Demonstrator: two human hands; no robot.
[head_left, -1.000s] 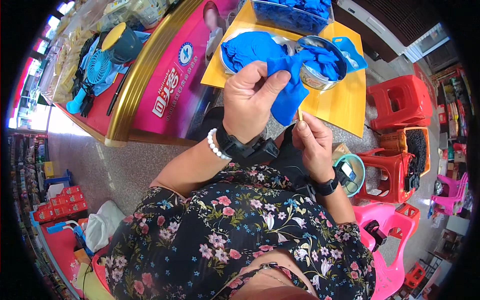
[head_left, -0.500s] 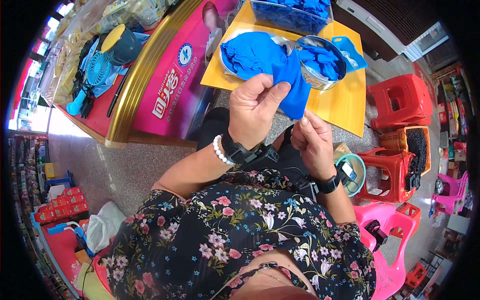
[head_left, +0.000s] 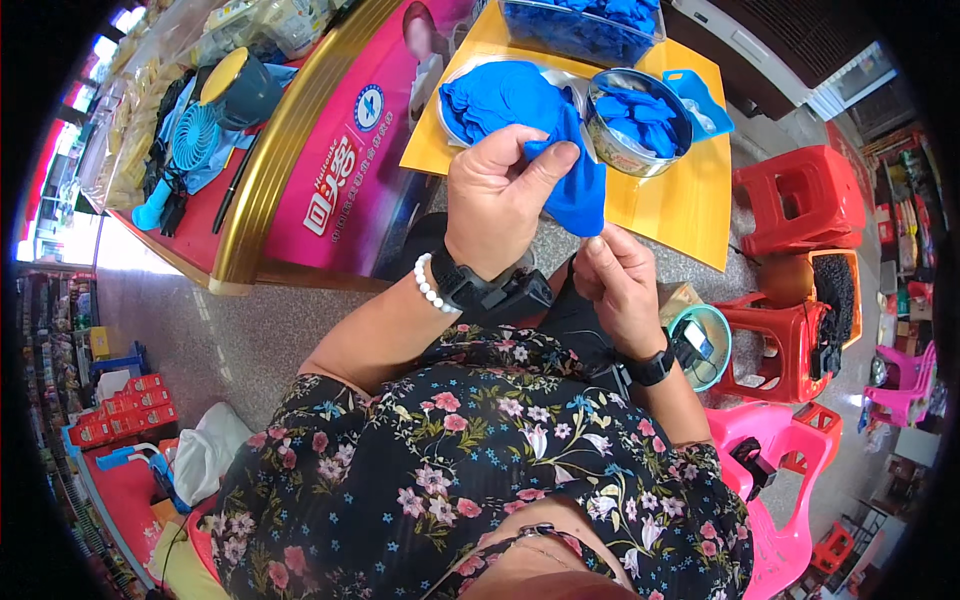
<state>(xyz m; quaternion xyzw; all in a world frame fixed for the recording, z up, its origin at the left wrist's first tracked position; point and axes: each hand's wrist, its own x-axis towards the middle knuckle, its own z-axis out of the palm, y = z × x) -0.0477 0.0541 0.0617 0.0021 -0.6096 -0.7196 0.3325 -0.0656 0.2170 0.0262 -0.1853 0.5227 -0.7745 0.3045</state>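
Observation:
A piece of thin blue fabric (head_left: 580, 190) is stretched between my hands, in front of the yellow table. My left hand (head_left: 492, 200) pinches its upper part between thumb and forefinger. Lower and to the right, my right hand (head_left: 620, 280) has its fingertips closed on the fabric's bottom edge. Behind them, a heap of similar blue pieces (head_left: 510, 95) fills a pale round container. Just right of it stands a round tin (head_left: 632, 162) holding more folded blue pieces (head_left: 635, 115).
The yellow tabletop (head_left: 665, 215) also bears a clear bin (head_left: 580, 38) of blue pieces and a small blue basket (head_left: 705, 105). A gold-edged pink counter (head_left: 345, 150) stands at left. Red stools (head_left: 800, 200), a pink chair (head_left: 765, 530) and a turquoise basket (head_left: 722, 350) are at right.
My left hand has shifted slightly left, and my right hand slightly left and down. The blue fabric between them has moved left and looks narrower.

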